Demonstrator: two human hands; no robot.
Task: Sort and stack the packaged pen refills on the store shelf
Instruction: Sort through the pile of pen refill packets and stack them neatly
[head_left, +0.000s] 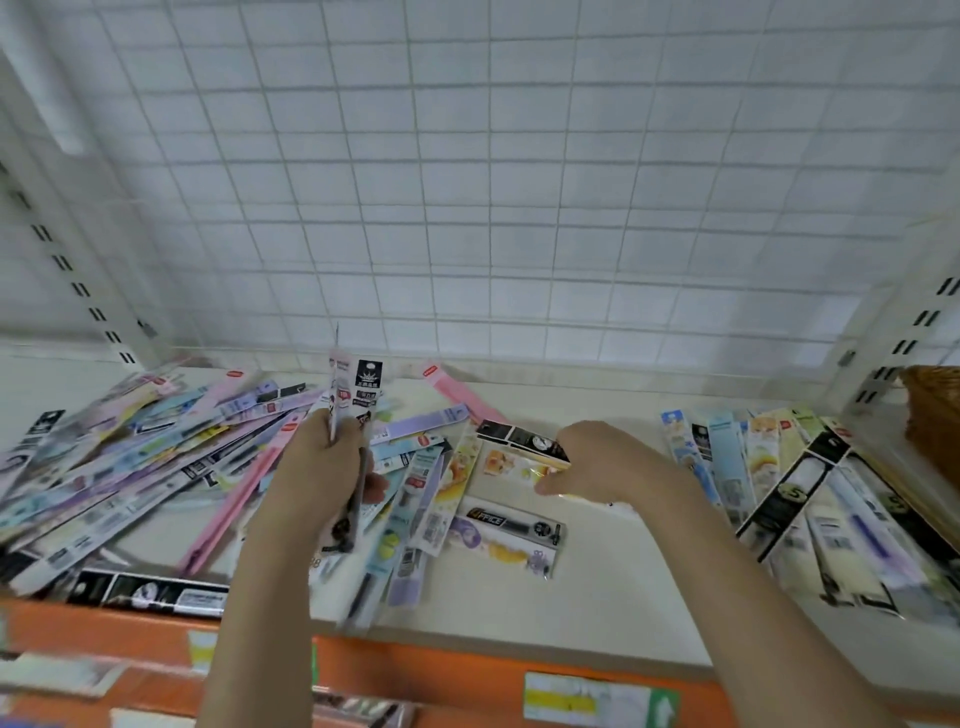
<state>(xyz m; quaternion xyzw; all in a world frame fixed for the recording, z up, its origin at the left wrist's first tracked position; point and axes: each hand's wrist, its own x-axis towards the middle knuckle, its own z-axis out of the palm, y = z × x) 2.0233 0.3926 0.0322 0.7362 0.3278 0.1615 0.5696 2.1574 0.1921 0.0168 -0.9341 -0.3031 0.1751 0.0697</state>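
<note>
We see refill packs strewn over the shelf (597, 587): a jumbled heap (156, 457) toward its left end, a neater row (810, 499) at its right end, a few loose ones mid-shelf, among them a black pack (511, 522) near the front edge. Our left hand (317, 467) curls its fingers round an upright bundle (353, 410) over the heap, while our right hand (602, 462), fingers bent, pinches a flat pack (519, 457) lying mid-shelf. Behind stands a wire grid (493, 208), with a basket (935, 410) past the right end
</note>
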